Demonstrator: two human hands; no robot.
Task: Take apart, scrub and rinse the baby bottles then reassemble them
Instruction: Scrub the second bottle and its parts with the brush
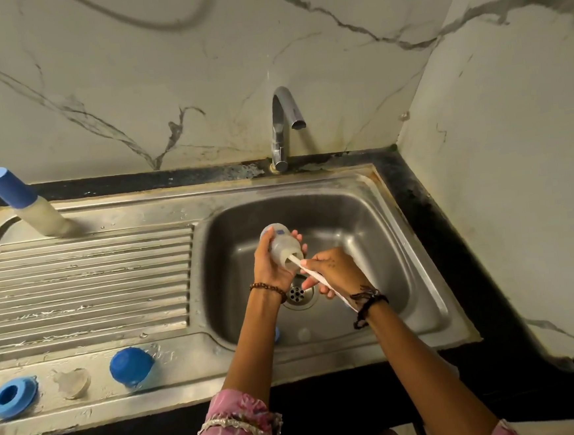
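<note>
The translucent plastic baby bottle body (278, 244) is held over the stainless steel sink basin (377, 244), above the round drain (296, 293), mouth tilted toward the person. It is stripped of collar and teat; a small blue printed patch shows on its side. The left hand (271, 265) wraps its fingers round the body. The right hand (331, 272) pinches the thin white brush handle (312, 274), whose far end enters the bottle's mouth; the bristle end is hidden inside.

Judged stage: disassembly of this bottle complete, scrubbing of its interior in hand. Rinsing appears outstanding, since the chrome tap (283, 128) shows no water running.

On the ribbed steel drainboard's (84, 278) front edge lie a blue screw collar ring (13, 398), a clear silicone teat (72, 382) and a blue domed cap (131, 366), apart from one another, awaiting reassembly. Whether they are already washed cannot be told.

A second bottle with a blue cap (25, 203) stands assembled at the drainboard's rear left corner, seemingly untouched.
</note>
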